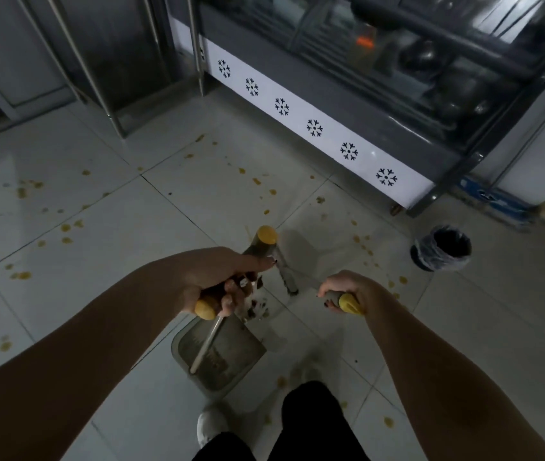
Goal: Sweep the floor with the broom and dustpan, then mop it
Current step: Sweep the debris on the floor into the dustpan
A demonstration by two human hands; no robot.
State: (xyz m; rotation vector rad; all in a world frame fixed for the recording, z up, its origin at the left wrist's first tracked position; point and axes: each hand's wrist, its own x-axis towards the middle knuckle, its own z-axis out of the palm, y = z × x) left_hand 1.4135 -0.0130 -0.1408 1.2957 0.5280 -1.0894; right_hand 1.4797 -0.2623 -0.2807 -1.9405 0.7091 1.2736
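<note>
Sweeping not yet finished, judging by yellow spots (66, 227) scattered across the floor (74, 154), thickest toward its left edge. Left hand (221, 281) clamped around the dustpan handle (231, 291), grip wrapped between the two yellow ends, thin shaft running down to the dustpan (221, 354) resting on the tile just ahead of the feet, some debris inside. Probably light and stiff, prone to swinging if held high, so best gripped low on the thick part. Right hand (344, 291) closed on the yellow-tipped broom handle (347, 302), shaft reaching forward to the blurred broom head (286, 274) near the floor's middle. Likely light too, bristles soft, steered from the handle end. Lined bin (442, 249) standing farther right, beside the display cabinet (331, 134).
</note>
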